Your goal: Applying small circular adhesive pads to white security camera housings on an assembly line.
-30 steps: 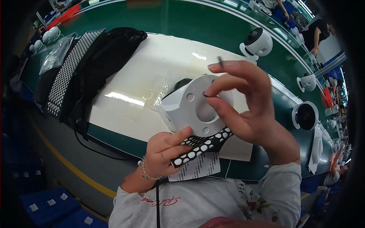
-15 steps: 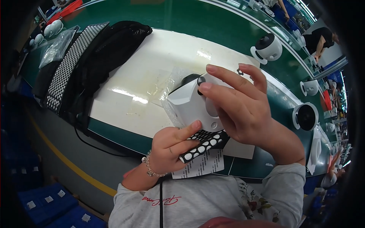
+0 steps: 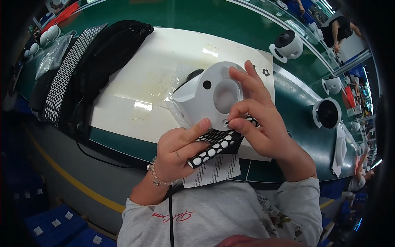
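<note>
A white rounded plastic housing [image 3: 193,95] with a dark dome on its far side lies tilted on bubble wrap [image 3: 177,88]. My left hand [image 3: 181,146] grips its near edge, thumb on top, along with a black strip with white dots [image 3: 212,151] underneath. On the housing's upturned face are a black round pad [image 3: 207,85] and a large round hollow [image 3: 225,99]. My right hand [image 3: 261,119] has thumb and index finger pinched at a small round recess [image 3: 225,122] near the rim, its other fingers raised. Whatever sits between the fingertips is too small to make out.
A white mat [image 3: 123,96] covers the green table. A black mesh bag [image 3: 111,57] with a dotted band lies at left. Similar white devices with dark fronts [image 3: 328,113] stand along the right. A printed label sheet [image 3: 216,172] lies at the near edge. Co-workers are beyond.
My right hand has moved from the black round pad toward the near rim and pinches at the small recess. The pad and hollow are now uncovered. My left hand keeps its grip.
</note>
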`<state>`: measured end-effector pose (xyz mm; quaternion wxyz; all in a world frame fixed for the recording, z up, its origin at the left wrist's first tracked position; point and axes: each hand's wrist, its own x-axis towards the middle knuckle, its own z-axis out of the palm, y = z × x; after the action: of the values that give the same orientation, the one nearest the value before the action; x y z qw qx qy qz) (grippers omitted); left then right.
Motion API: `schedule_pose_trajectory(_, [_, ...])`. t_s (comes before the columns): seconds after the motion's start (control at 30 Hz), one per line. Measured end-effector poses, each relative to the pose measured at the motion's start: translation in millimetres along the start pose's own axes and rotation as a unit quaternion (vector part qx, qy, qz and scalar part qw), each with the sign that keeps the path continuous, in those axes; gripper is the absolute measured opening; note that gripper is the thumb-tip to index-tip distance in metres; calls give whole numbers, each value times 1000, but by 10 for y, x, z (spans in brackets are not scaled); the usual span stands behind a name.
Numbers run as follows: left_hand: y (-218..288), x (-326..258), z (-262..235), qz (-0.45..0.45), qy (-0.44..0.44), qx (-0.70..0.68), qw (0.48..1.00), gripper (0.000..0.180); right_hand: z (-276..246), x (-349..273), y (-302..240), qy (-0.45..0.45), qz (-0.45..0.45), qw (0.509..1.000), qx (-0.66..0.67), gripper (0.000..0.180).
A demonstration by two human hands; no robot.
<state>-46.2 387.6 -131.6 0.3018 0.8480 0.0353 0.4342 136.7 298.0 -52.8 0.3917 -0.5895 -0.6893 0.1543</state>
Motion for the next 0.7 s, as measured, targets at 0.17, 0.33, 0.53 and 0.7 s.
schedule_pose_trajectory(0.17, [-29, 24, 80, 17, 58, -2, 998, 17, 8, -16, 0, -15, -10, 998, -64, 9])
schedule_pose_trajectory(0.33, [11, 6, -10, -24, -11, -9, 1000, 29, 14, -192, 52, 34, -138, 935, -326, 33])
schedule_pose_trajectory(0.53, [-57, 29, 51, -5, 9, -3, 1000, 25, -29, -256, 75, 36, -73, 967, -240, 29])
schedule_pose_trajectory(0.7, [-89, 40, 145, 63, 84, 22, 994, 17, -100, -223, 123, -36, -55, 994, -87, 15])
